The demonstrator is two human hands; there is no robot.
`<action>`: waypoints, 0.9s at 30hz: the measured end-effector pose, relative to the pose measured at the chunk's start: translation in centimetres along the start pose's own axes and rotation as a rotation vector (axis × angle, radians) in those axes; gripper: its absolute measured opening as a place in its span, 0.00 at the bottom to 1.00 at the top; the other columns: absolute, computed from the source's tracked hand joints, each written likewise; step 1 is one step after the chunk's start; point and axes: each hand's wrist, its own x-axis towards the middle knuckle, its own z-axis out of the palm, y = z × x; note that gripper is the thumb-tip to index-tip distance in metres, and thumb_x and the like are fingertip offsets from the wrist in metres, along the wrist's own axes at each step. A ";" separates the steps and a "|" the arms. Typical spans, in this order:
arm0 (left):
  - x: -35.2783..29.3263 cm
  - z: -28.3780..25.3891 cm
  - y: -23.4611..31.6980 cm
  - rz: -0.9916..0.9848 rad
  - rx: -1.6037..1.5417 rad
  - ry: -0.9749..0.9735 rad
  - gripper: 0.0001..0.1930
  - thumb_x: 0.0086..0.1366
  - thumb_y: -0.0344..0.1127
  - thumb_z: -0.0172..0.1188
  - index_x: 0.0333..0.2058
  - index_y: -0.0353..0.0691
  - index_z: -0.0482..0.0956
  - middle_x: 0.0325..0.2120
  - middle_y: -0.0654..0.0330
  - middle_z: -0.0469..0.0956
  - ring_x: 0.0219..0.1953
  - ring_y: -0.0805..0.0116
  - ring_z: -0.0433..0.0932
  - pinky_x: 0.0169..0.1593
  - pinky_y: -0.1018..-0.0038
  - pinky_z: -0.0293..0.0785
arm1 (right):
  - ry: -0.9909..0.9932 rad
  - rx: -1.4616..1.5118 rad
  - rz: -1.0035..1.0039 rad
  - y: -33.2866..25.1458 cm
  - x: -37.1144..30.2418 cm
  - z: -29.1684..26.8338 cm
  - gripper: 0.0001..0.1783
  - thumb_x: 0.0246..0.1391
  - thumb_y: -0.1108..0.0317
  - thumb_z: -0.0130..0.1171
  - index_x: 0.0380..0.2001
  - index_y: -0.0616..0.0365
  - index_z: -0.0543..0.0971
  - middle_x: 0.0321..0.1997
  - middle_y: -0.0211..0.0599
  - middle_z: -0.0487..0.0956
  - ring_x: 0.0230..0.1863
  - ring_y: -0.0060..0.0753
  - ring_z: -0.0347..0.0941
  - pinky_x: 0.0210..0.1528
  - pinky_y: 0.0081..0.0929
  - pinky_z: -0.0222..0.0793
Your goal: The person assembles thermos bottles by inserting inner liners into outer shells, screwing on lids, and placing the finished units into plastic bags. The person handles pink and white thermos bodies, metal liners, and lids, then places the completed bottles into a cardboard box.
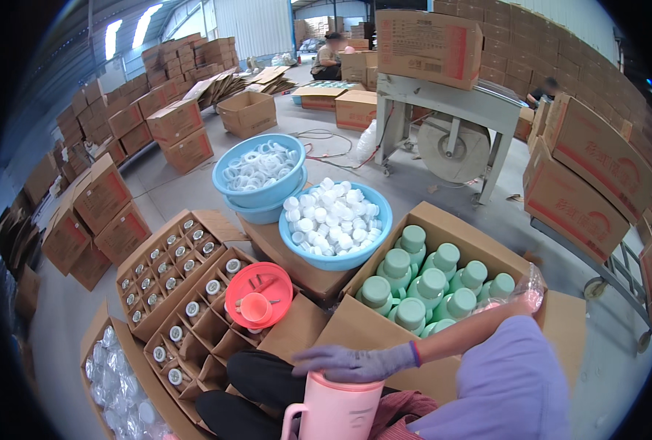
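Observation:
My right hand (pixel 359 364), in a grey glove, lies across the top of a pink jug (pixel 340 411) with a side handle. Its fingers stretch out past the jug's left edge, slightly blurred. The jug stands upright at my lap, cut off by the lower edge. My left hand does not show. Left of the jug, a red round tray (pixel 287 273) holds a small orange cup (pixel 256 309) and a few small dark pieces. It rests on a divided carton (pixel 194 334) of bottles or flasks with round silvery tops.
Mint-green jugs (pixel 430 286) fill an open carton at right, beside a clear plastic bag (pixel 531 290). Blue basins hold white caps (pixel 333 220) and pale rings (pixel 262 167). Farther off stand a wheeled machine (pixel 450 139), loaded cart (pixel 583 242), stacked cartons (pixel 179 125) and a seated person (pixel 327 59).

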 end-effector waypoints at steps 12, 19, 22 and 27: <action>3.4 -4.4 1.5 -0.109 0.045 -0.017 0.15 0.71 0.34 0.56 0.48 0.29 0.82 0.37 0.55 0.85 0.41 0.68 0.81 0.49 0.71 0.76 | 0.193 0.258 0.192 -2.9 1.1 -2.6 0.31 0.70 0.52 0.43 0.67 0.60 0.64 0.68 0.41 0.64 0.69 0.34 0.58 0.70 0.34 0.54; 3.6 -2.0 3.1 0.547 0.448 0.138 0.10 0.59 0.25 0.56 0.37 0.31 0.82 0.39 0.49 0.84 0.47 0.52 0.82 0.58 0.62 0.73 | 0.295 0.820 0.670 0.5 2.6 -2.5 0.26 0.71 0.53 0.45 0.62 0.59 0.67 0.54 0.37 0.74 0.57 0.28 0.71 0.62 0.28 0.66; 1.9 -3.7 2.9 0.015 0.099 0.179 0.11 0.64 0.29 0.56 0.40 0.27 0.82 0.39 0.53 0.84 0.44 0.67 0.80 0.51 0.73 0.75 | 0.114 0.458 0.494 -2.9 5.6 -3.9 0.33 0.71 0.46 0.38 0.67 0.60 0.64 0.67 0.42 0.64 0.69 0.32 0.60 0.70 0.34 0.56; 0.9 -4.7 -0.8 -0.003 0.174 -0.063 0.14 0.71 0.35 0.57 0.44 0.28 0.83 0.35 0.59 0.84 0.37 0.72 0.79 0.44 0.74 0.76 | -0.231 0.202 -0.079 -4.5 6.2 -5.6 0.36 0.62 0.48 0.51 0.67 0.59 0.65 0.74 0.49 0.56 0.77 0.48 0.47 0.75 0.46 0.44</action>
